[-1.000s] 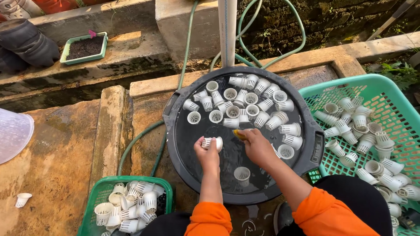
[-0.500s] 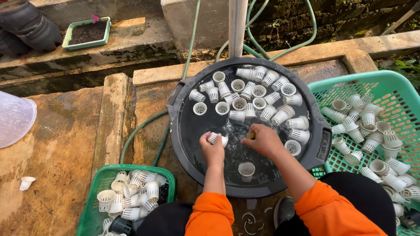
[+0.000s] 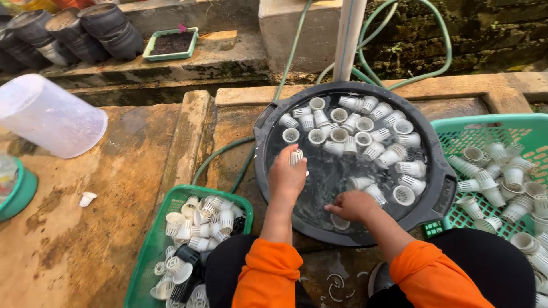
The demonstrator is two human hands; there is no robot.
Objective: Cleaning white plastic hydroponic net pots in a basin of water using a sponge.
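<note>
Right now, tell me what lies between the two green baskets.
In the head view, the black basin of water and floating white net cups lies between the left basket and right basket, with both hands in it.

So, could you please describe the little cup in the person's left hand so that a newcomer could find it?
Start at the round black plastic basin of water in the middle. At its left side, the left hand holds one small white slotted plastic cup. Unlike the others floating loose, it is pinched in fingers.
</note>
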